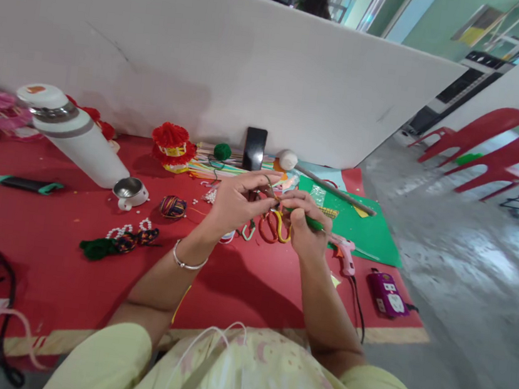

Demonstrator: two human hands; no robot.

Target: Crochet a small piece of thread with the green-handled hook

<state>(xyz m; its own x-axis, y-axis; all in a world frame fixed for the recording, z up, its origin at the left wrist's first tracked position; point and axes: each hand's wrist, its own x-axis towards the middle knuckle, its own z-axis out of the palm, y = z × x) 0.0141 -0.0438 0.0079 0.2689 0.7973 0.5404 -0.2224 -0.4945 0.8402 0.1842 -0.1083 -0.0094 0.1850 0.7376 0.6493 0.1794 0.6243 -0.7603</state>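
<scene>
Our left hand (239,201) pinches yarn (269,186), our right hand (311,229) curls around a green-handled tool (315,224); scissors (279,225) seem handy below our fingers (303,205).

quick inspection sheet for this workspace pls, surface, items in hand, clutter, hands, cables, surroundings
Surface: red-covered table; smooth green sheet on its right part.
Items in hand: slim green-handled tool; thin dark strand, material unclear.
Clutter: red-and-yellow-handled scissors, multicoloured yarn ball, white cylindrical bottle, black rectangular phone, pink glue gun.
Hands: left hand pinches the strand; right hand grips the tool.
Cables: black glue-gun cable runs to the front edge; black looped cable and pink cord at left.
Surroundings: white partition behind; red plastic chairs on the grey floor, right.
</scene>
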